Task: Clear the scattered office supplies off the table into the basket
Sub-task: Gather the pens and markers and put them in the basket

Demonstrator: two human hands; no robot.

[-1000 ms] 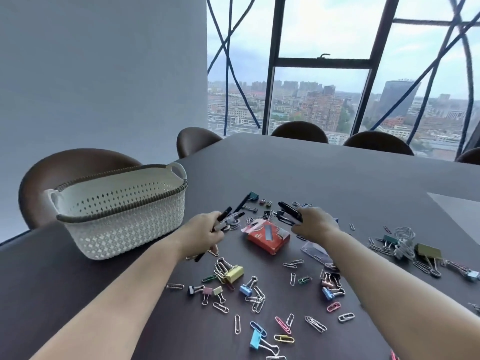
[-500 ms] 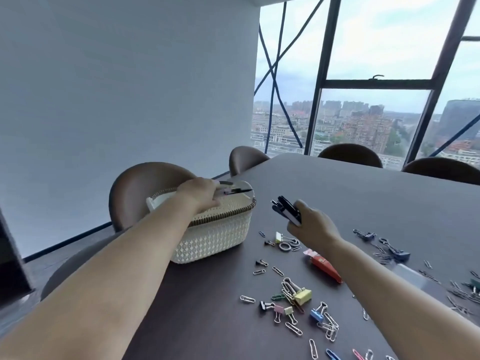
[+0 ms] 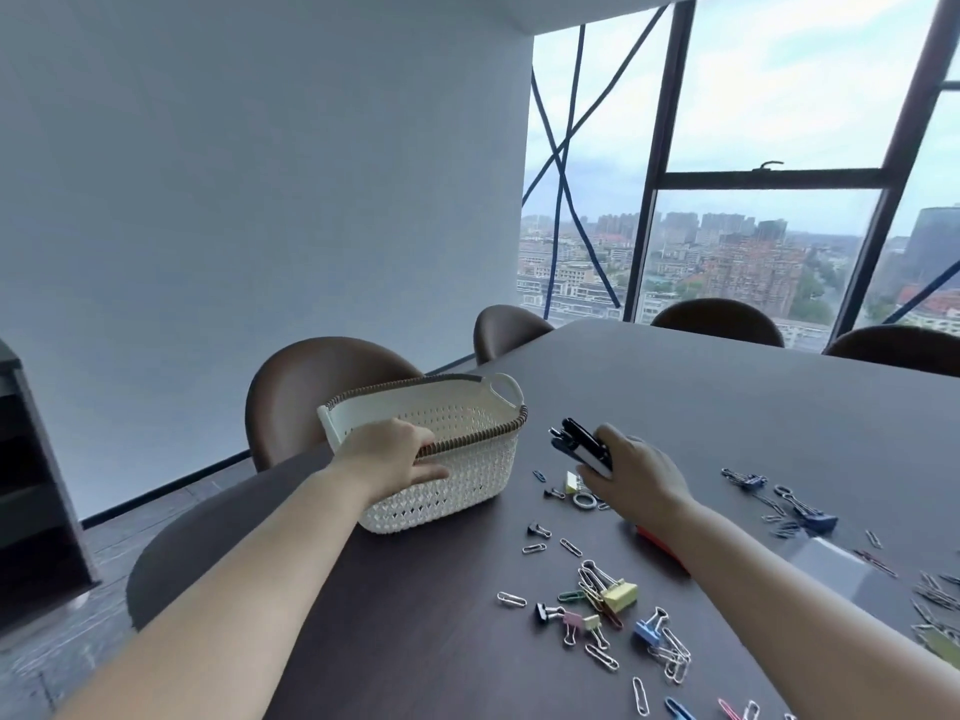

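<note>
A white perforated basket (image 3: 467, 478) with a dark braided rim stands on the dark table (image 3: 675, 397) at its left side. My left hand (image 3: 387, 457) grips the basket's near rim, fingers hooked inside and thumb on the outer wall. My right hand (image 3: 636, 480) holds a bundle of black pens (image 3: 582, 446) just right of the basket, above the table. Loose paper clips (image 3: 535, 548) and coloured binder clips (image 3: 618, 596) lie scattered below the hands. A red box (image 3: 662, 545) shows partly from under my right forearm.
Dark blue binder clips (image 3: 810, 517) and more paper clips lie at the right, beside a clear plastic piece (image 3: 826, 558). Brown chairs (image 3: 317, 387) ring the table, one right behind the basket. A dark cabinet (image 3: 31, 491) stands at far left.
My left hand carried pens over the basket, no longer holds them, and now grips the rim. My right hand lifted its pens and came closer to the basket.
</note>
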